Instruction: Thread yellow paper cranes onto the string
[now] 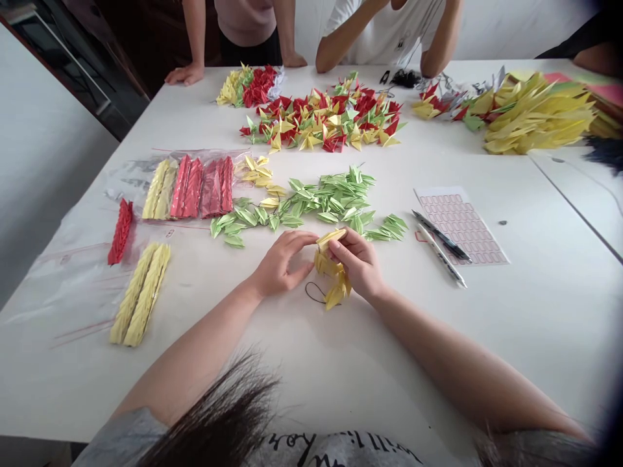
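My right hand is closed, pinching a folded yellow paper crane between thumb and fingers. More yellow folded cranes hang below it in a string, and a dark thread loop curls out on the left. My left hand is at the left side of the crane, its thumb and fingers apart, with the fingertips close to the paper. Just beyond my hands lie strung green folded cranes, joined at the left to a short run of yellow ones.
Packed yellow and red folded bundles lie left in plastic, near loose yellow bundles and a red one. Two pens rest on a label sheet. Mixed-colour cranes and a yellow heap lie farther back. People lean on the far edge.
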Tool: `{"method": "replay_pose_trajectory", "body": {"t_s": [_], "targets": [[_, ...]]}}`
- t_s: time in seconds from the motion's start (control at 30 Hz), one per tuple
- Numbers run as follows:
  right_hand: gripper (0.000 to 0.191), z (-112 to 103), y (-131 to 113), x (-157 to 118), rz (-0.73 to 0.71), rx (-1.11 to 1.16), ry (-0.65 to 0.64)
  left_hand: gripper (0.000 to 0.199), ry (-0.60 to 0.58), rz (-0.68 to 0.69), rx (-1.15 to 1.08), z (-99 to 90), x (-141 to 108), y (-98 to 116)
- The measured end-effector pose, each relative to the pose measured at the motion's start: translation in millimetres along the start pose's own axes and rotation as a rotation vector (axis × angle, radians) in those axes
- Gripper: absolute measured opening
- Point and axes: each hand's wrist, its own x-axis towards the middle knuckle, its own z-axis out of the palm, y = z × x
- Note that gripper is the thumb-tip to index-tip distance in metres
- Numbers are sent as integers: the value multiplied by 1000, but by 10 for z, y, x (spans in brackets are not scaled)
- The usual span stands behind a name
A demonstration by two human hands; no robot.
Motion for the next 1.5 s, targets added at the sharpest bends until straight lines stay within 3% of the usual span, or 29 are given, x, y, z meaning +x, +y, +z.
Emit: {"method": "replay_pose_trajectory", "body": {"t_s": [0.17, 0.37, 0.53, 0.77, 1.13, 1.5], "targets": [[35, -21, 36, 8, 28, 66, -3, 38, -51, -75, -139, -12, -5, 15], [35, -18, 28, -4, 49, 96, -20, 18, -104, -223, -436, -49, 8, 78], [36, -21, 36, -3, 38, 96, -28, 31, -144, -394, -640, -49, -1, 115], [38, -26, 7, -1, -38, -28, 22, 31, -91, -446, -794, -72, 14, 61], [44, -68, -55, 2, -101, -229, 146, 37, 162, -398, -539, -14, 30, -44], [28, -128, 10, -22, -176, -371, 87, 32, 214, -378, -484, -11, 36, -61]]}}
